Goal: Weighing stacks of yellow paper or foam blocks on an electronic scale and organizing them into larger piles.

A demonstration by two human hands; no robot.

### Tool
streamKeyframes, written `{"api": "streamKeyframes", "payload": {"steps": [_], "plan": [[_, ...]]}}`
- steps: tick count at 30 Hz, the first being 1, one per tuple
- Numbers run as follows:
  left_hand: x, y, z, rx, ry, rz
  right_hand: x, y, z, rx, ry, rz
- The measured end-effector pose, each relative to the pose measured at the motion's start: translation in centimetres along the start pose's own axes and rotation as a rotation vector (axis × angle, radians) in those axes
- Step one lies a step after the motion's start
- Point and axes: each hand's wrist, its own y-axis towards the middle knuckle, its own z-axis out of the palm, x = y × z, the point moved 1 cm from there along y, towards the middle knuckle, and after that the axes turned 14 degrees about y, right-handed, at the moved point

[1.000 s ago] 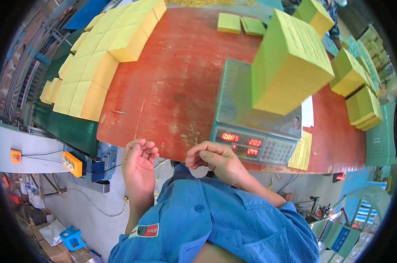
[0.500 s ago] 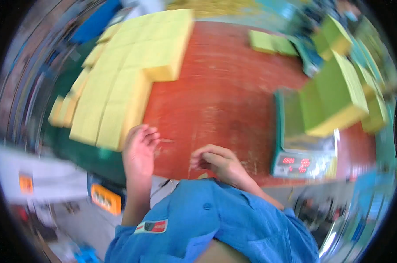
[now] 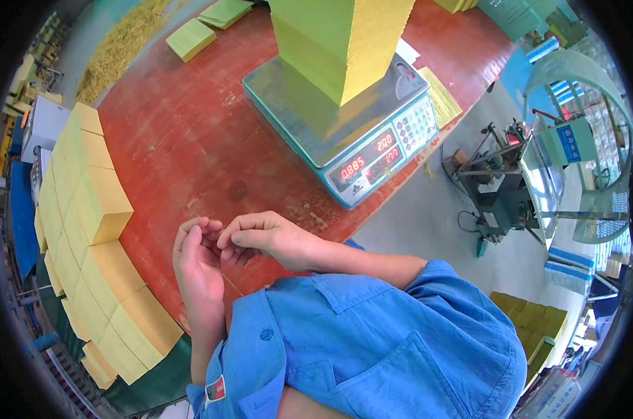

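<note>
My left hand (image 3: pixel 199 262) is raised over the near edge of the red table, its fingers curled in. My right hand (image 3: pixel 271 239) meets it from the right, thumb pressed to the fingers in a pinch. The fingertips of both come together; if anything is between them, I cannot make it out. Beyond them stands a teal digital weighing scale (image 3: pixel 299 126) with a metal pan and lit red digits. On the pan rests a tall block of yellow-green paper (image 3: pixel 315 45), one side face bright yellow.
Rows of yellow paper stacks (image 3: pixel 96 269) line the table's left side. Smaller paper stacks (image 3: pixel 191 40) lie at the far edge. A yellow sheet (image 3: pixel 439 98) sits beside the scale on the red table (image 3: pixel 212 126). Machinery with a pale green guard (image 3: pixel 585 136) stands at the right.
The view has swung right, so the scale now sits at upper centre and the stacks at far left. My hands, apart before, have come together; the left one's fingers have curled.
</note>
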Motion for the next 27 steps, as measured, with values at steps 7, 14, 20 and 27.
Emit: {"api": "streamKeyframes", "payload": {"steps": [7,14,20,27], "plan": [[-0.8,3.0,2.4,-0.038,0.07,-0.002,4.2,-1.2,-0.5,0.058,-0.075,0.041],[-4.3,10.9,4.9,-0.058,0.1,0.049,11.2,-1.0,0.7,-0.022,-0.231,0.091],[-6.7,23.1,3.8,-0.063,0.317,0.154,15.2,0.5,0.3,0.061,-0.362,0.002],[-6.0,40.9,4.0,-0.25,1.245,0.647,15.6,0.9,-0.8,-0.144,-0.322,-0.083]]}}
